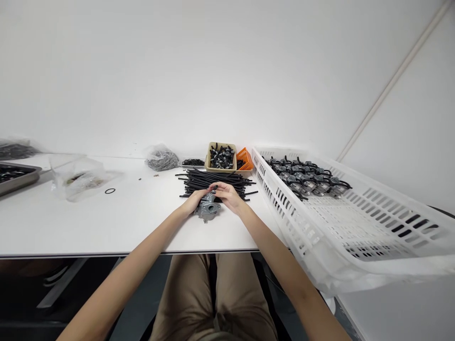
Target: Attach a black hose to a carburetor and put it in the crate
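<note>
A grey metal carburetor (209, 208) stands on the white table before me, its round bore facing my side. My left hand (195, 200) is closed around its left side. Over the top right of the carburetor, my right hand (229, 196) is closed in a pinch, with a small black part (215, 187) at its fingertips. The fingers partly hide that part, so its exact kind is unclear. Right behind both hands lies a pile of thin black rubber tubes (213, 179).
A white plastic crate (305, 237) at right holds several carburetors (309, 177) with black fittings. Behind the tubes stand a beige bin (207, 163) of black parts and an orange basket (246, 156). Leftward are plastic bags (161, 158), a black ring (110, 191) and a metal tray (21, 184).
</note>
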`<state>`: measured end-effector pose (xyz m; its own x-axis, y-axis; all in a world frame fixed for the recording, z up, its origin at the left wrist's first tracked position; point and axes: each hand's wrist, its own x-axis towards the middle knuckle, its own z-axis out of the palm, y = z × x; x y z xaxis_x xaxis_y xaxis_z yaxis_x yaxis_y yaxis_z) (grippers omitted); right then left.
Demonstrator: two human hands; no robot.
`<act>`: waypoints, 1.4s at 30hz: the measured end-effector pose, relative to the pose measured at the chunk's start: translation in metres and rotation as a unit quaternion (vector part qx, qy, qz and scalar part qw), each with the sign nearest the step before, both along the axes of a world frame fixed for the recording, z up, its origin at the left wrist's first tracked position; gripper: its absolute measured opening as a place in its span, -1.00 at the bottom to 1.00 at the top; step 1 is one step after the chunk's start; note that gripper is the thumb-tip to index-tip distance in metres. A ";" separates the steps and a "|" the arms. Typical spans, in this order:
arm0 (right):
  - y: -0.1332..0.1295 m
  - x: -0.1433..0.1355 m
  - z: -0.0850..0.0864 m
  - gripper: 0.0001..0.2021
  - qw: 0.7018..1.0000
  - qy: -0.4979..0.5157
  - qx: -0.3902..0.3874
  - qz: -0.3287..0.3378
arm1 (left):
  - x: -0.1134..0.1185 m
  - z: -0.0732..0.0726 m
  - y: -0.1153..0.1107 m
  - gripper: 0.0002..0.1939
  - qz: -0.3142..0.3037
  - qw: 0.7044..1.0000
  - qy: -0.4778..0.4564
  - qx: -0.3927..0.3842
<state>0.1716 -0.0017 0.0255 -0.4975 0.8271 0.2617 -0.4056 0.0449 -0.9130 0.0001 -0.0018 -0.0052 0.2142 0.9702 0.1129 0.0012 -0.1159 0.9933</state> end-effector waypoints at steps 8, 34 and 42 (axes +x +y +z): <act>0.004 0.000 -0.004 -0.73 1.000 0.010 0.013 -0.020 | 0.002 0.002 -0.002 -0.49 0.008 0.999 -0.014 -0.031; 0.005 0.002 -0.005 -0.72 1.000 0.014 0.000 0.020 | 0.001 0.001 -0.001 -0.57 0.012 1.000 -0.011 -0.012; 0.002 0.001 -0.005 -0.72 0.994 -0.063 0.090 0.025 | -0.001 -0.001 0.001 -0.62 0.015 1.000 -0.010 -0.016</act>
<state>0.1726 0.0005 0.0202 -0.5755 0.7456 0.3359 -0.2938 0.1948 -0.9358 -0.0008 -0.0008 -0.0061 0.1823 0.9795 0.0858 -0.0154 -0.0844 0.9963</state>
